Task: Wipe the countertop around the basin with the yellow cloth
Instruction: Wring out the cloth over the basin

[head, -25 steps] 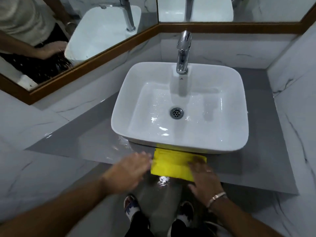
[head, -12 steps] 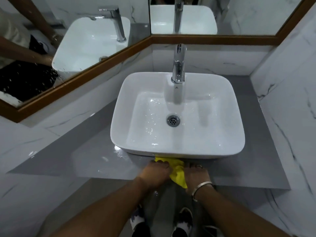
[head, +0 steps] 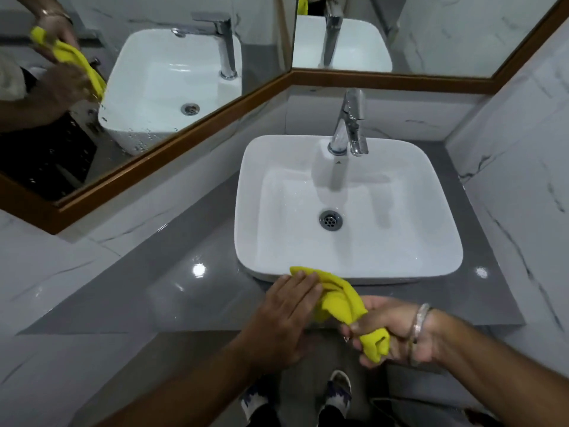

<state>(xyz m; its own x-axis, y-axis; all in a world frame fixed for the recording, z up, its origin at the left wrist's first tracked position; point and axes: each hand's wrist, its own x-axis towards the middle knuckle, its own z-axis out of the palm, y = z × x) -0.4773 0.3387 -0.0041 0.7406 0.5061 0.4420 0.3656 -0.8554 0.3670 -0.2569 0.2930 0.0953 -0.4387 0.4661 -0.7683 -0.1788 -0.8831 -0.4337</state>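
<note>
Starting on the left: the wood-framed mirror (head: 147,167) shows a reflection of both hands with the cloth strung between them, which matches what's going on at the front. Below it the grey countertop (head: 172,272) left of the basin is glossy with a couple of light glints on it. I honestly can't tell if that's leftover wet or just polish, so I wouldn't call that side done or not done.

Next, the left hand (head: 286,315) sits at the counter's front edge, just in front of the white basin (head: 348,208). Its fingers (head: 303,283) are mostly straight and lie over the upper end of the yellow cloth (head: 338,300), more pressing or pinching it than fisting it.

The cloth isn't flat on the counter at all (so no wiping right now). It's bunched into a rope, running from the basin's front rim down and right to the right hand (head: 397,331), which is off the front edge. That hand is palm up, fingers curled around the lower end, with a wad poking out past them. Bangle (head: 418,322) on that wrist.

My guess is they're wringing or refolding it between passes. The strips to the right of the basin and behind the tap (head: 349,124) look dry and dull, and probably still need a pass.
</note>
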